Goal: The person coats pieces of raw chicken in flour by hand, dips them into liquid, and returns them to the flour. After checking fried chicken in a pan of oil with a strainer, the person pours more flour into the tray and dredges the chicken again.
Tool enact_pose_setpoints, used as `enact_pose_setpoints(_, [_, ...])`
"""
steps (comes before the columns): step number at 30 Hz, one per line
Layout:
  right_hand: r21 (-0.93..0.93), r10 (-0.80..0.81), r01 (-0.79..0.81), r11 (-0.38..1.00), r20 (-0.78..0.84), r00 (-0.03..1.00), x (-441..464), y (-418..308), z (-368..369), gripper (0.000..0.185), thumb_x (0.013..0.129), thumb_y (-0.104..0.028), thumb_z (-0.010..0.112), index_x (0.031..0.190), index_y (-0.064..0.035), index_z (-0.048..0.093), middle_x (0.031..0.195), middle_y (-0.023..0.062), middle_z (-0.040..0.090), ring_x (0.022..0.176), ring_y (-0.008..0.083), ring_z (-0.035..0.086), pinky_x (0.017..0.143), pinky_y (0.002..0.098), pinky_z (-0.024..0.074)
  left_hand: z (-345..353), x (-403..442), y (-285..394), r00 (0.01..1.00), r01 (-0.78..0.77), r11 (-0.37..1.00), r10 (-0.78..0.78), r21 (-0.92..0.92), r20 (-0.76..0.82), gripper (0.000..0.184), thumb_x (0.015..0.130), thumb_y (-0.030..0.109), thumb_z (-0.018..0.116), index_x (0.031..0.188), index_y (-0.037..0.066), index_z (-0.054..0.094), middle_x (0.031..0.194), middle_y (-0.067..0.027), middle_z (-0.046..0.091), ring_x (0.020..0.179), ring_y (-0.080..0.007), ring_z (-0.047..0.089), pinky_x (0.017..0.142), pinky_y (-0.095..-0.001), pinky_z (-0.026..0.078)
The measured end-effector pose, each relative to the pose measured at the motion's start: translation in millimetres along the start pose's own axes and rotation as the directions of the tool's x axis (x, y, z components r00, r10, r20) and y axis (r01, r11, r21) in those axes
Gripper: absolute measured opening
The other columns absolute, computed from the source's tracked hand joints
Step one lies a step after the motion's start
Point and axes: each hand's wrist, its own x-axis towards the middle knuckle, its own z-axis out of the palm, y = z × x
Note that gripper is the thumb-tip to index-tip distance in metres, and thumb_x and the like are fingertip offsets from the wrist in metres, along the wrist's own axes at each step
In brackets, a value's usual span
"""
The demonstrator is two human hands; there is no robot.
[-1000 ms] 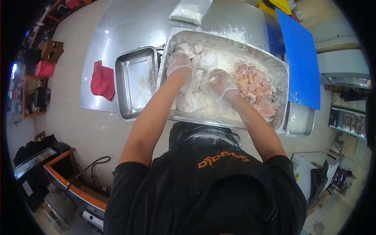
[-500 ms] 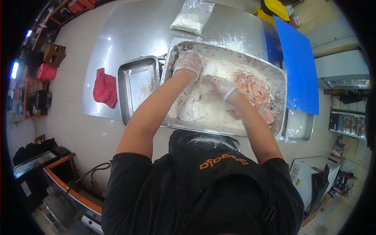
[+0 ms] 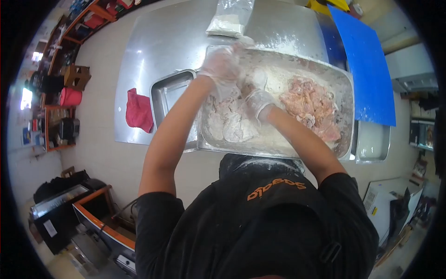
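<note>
The left hand (image 3: 222, 65), in a clear plastic glove, is blurred over the far left part of a deep steel pan (image 3: 344, 109); whether it is open or gripping anything cannot be told. Nearer the body and just to its right, the right hand (image 3: 257, 100), gloved likewise, is down among the pan's contents with its fingers partly hidden, so its grip cannot be made out either. Flour-coated meat pieces (image 3: 238, 129) lie on the near side of both hands, against loose flour (image 3: 269, 142). Right of the right hand, in the same pan, sits a heap of raw, pinkish-orange meat (image 3: 309, 104). Just beyond the left hand stands a clear plastic bag of white powder (image 3: 226, 24) on the steel table (image 3: 148, 42). To the left of that hand are a shallower steel tray (image 3: 172, 88) and, farther out, a crumpled red cloth (image 3: 138, 110). Well to the right of the right hand, a blue board (image 3: 367, 65) slants past the pan
</note>
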Motion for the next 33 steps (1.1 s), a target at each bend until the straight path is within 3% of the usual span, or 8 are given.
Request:
enact_pose_setpoints(3, [0.257,-0.023,0.058,0.965,-0.138,0.990,-9.7,7.9,-2.7,0.034,0.077,-0.012,0.062,0.109,0.0004,0.061,0.111,0.0188,0.062,0.110,0.0295,0.056,0.094,0.0368,0.0440,-14.4,1.4,-38.3,0.987,-0.162,0.975,0.163,-0.153,-0.004,0.030,0.085,0.020,0.052,0.102,-0.002,0.062,0.078,-0.0169,0.063,0.075,-0.0251,0.061,0.074,-0.0350,0.051])
enact_pose_setpoints(9, [0.513,-0.104,0.072,0.856,0.034,0.994,-25.9,11.7,-32.4,0.035,0.078,-0.009,0.062,0.113,-0.0027,0.062,0.115,0.0176,0.062,0.107,0.0289,0.058,0.093,0.0361,0.0450,-19.3,-18.2,-1.8,0.826,-0.092,0.890,-0.183,0.447,0.533,0.019,0.082,0.014,0.059,0.093,0.001,0.067,0.092,-0.0145,0.068,0.075,-0.0261,0.064,0.072,-0.0355,0.053])
enact_pose_setpoints(12, [0.539,-0.006,-0.052,0.841,0.106,0.994,-32.2,18.0,-45.7,0.036,0.078,-0.007,0.062,0.114,-0.0043,0.062,0.116,0.0169,0.062,0.106,0.0286,0.059,0.093,0.0357,0.0455,42.5,-36.3,-27.1,0.831,-0.425,0.646,0.002,0.634,0.556,0.021,0.081,0.012,0.057,0.097,0.002,0.068,0.096,-0.0140,0.069,0.083,-0.0279,0.067,0.075,-0.0369,0.053])
enact_pose_setpoints(18, [0.700,0.317,-0.441,0.562,0.311,0.896,-43.2,7.0,-77.6,0.039,0.083,-0.014,0.057,0.120,-0.0067,0.060,0.111,0.0187,0.064,0.098,0.0292,0.064,0.088,0.0356,0.0489,156.2,-39.4,-88.3,0.949,-0.310,0.741,0.203,0.595,0.242,0.021,0.084,0.010,0.053,0.096,0.003,0.068,0.099,-0.0180,0.067,0.090,-0.0303,0.067,0.078,-0.0384,0.053])
enact_pose_setpoints(21, [0.471,0.292,-0.354,0.808,0.201,0.935,-46.0,-0.4,-78.9,0.039,0.084,-0.016,0.055,0.121,-0.0057,0.058,0.109,0.0195,0.064,0.099,0.0323,0.063,0.088,0.0390,0.0487,123.4,-46.1,-45.6,0.970,-0.230,0.754,0.129,0.615,0.203,0.019,0.083,0.008,0.054,0.093,0.003,0.069,0.097,-0.0177,0.068,0.088,-0.0287,0.068,0.075,-0.0367,0.054])
enact_pose_setpoints(25, [0.156,0.196,-0.225,0.962,0.179,0.964,-39.4,-7.4,-64.7,0.035,0.085,-0.017,0.054,0.119,-0.0053,0.056,0.107,0.0203,0.063,0.099,0.0354,0.062,0.087,0.0422,0.0489,93.6,-50.8,-39.2,0.873,-0.470,0.628,0.229,0.620,0.430,0.015,0.078,0.008,0.059,0.087,0.004,0.070,0.088,-0.0164,0.069,0.086,-0.0306,0.068,0.071,-0.0370,0.055])
enact_pose_setpoints(28, [0.173,-0.004,-0.014,0.985,0.105,0.994,-31.1,-6.7,-44.1,0.033,0.084,-0.020,0.058,0.113,-0.0061,0.058,0.106,0.0229,0.062,0.099,0.0351,0.062,0.084,0.0415,0.0505,85.9,-44.4,-38.3,0.795,-0.567,0.565,0.186,0.599,0.577,0.017,0.078,0.007,0.058,0.089,0.003,0.070,0.086,-0.0153,0.069,0.085,-0.0296,0.068,0.070,-0.0372,0.055])
enact_pose_setpoints(33, [0.265,0.082,-0.118,0.957,0.145,0.986,-38.8,9.9,-50.5,0.032,0.085,-0.018,0.055,0.115,-0.0050,0.057,0.108,0.0219,0.062,0.099,0.0358,0.062,0.087,0.0423,0.0486,74.9,-46.3,-31.4,0.759,-0.609,0.489,0.129,0.624,0.639,0.018,0.080,0.008,0.056,0.089,0.005,0.071,0.091,-0.0128,0.070,0.087,-0.0291,0.068,0.071,-0.0370,0.055])
